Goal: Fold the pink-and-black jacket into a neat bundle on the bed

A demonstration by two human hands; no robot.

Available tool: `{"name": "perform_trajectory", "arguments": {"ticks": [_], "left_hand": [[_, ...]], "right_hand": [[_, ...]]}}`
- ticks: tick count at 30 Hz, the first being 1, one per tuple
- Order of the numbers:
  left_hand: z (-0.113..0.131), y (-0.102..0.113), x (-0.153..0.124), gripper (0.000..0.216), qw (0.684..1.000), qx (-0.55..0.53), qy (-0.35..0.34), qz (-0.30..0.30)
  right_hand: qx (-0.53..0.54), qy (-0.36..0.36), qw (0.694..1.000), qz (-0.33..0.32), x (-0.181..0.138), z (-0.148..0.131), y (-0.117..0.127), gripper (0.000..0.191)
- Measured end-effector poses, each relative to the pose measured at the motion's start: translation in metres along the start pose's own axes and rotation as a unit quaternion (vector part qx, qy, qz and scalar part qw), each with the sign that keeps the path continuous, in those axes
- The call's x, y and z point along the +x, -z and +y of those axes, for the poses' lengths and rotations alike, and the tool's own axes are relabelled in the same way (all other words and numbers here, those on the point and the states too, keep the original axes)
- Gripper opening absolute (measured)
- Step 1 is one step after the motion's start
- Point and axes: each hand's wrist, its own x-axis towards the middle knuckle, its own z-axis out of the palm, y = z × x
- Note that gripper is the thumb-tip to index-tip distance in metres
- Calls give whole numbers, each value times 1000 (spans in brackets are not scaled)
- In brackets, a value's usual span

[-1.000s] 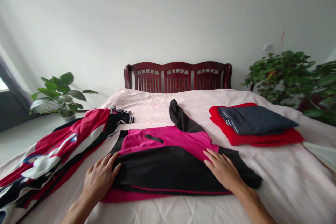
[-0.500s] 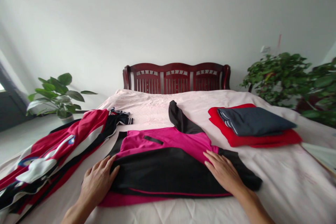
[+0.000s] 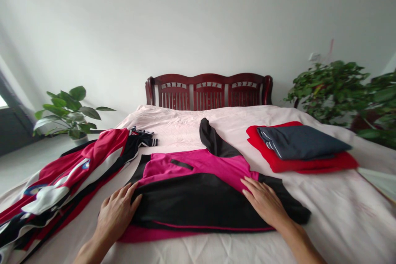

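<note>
A magenta and black jacket lies on the bed in front of me, its black side panel turned over the magenta body. One black sleeve points toward the headboard, and another black part sticks out at the right. My left hand rests on the jacket's left edge, fingers stretched out and slightly spread. Over on the right side, my right hand lies flat on the fabric with its fingers apart. Neither hand grips the cloth; both press lightly on top of it.
Loose red, white and navy clothes lie to the left. A folded stack with a navy garment on a red one sits right. The bed has a wooden headboard. Potted plants stand at both sides.
</note>
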Motion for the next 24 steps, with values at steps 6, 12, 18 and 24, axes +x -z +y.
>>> {"name": "perform_trajectory", "arguments": {"ticks": [6,12,18,24], "left_hand": [[0,-1,0,52,1000,3,-1,2],[0,1,0,52,1000,6,0,-6],[0,1,0,52,1000,-2,4,-5],[0,1,-1,53,1000,-14,0,-7]], "right_hand": [[0,-4,1000,-3,0,-2,2,46],[3,-7,1000,-9,0,-3,4,46],[7,-5,1000,-10,0,-4,5,47],[10,-5,1000,-12,0,-6,8,47]]}}
